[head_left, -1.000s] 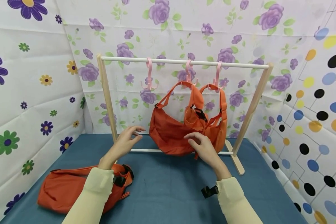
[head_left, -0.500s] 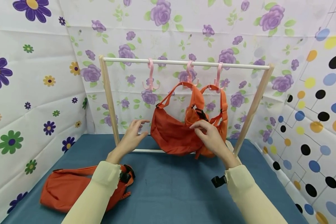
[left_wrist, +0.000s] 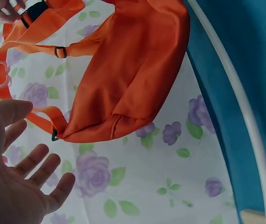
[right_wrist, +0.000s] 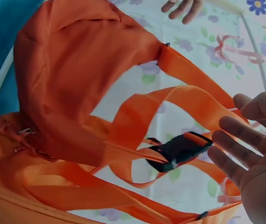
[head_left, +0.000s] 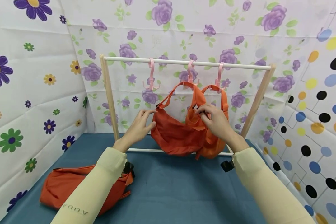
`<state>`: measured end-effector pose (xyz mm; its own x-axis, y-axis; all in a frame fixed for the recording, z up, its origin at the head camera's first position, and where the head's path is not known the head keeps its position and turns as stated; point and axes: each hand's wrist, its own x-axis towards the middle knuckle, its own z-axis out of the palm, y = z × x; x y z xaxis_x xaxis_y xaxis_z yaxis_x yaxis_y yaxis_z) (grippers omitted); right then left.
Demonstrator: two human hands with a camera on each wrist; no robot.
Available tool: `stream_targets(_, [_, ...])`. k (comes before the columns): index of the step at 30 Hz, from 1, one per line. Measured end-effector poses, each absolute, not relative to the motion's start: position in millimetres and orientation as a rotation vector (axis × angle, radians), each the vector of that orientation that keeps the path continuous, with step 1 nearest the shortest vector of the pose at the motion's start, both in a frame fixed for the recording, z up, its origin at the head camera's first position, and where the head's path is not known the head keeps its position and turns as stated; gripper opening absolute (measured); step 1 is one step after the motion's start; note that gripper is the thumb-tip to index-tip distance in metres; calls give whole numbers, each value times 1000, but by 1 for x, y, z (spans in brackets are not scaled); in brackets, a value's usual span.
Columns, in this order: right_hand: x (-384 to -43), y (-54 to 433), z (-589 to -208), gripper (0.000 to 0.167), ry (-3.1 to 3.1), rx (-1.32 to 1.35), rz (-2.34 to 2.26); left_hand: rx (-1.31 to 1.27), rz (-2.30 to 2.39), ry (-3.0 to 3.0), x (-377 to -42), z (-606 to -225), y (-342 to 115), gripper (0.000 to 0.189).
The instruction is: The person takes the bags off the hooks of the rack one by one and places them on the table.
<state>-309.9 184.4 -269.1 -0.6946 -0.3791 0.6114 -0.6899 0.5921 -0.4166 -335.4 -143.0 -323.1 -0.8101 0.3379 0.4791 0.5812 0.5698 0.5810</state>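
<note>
A red-orange sling bag [head_left: 177,135] hangs by its strap from the middle pink hook [head_left: 190,73]. Partly behind it, a lighter orange bag [head_left: 215,147] hangs from the right pink hook [head_left: 219,76]. My left hand [head_left: 138,127] is at the left end of the front bag, its fingers spread; the left wrist view shows them beside the strap. My right hand [head_left: 215,119] reaches to the front bag's strap, overlapping the buckle area. In the right wrist view its extended fingertips come right up to the black buckle [right_wrist: 182,148], with the thumb apart.
A white rail [head_left: 170,62] on wooden posts carries the hooks, and a bare pink hook [head_left: 151,76] hangs at left. Another red-orange bag [head_left: 61,186] lies on the blue tabletop [head_left: 179,193] at front left, partly behind my left sleeve. Patterned cloth walls enclose the table.
Both hands have moved upward and forward: the left to the front bag's left end, the right up to its strap and buckle. The bags hang much as before.
</note>
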Motion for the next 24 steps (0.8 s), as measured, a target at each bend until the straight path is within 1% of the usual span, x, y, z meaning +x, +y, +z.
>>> stream_targets(6, [-309,184,-254,24,-2340,836,929,-798,-1037,-2470,-342,-304,-135,46])
stream_targets(15, [-317,184,-233,22,-2291,821,763,-815,-1005,-2451,-351,-288,-123,46])
stream_targets(24, [-324,177,-213,21,-2148,898,679,-850,-948,-2458,-355,-274,-109,54])
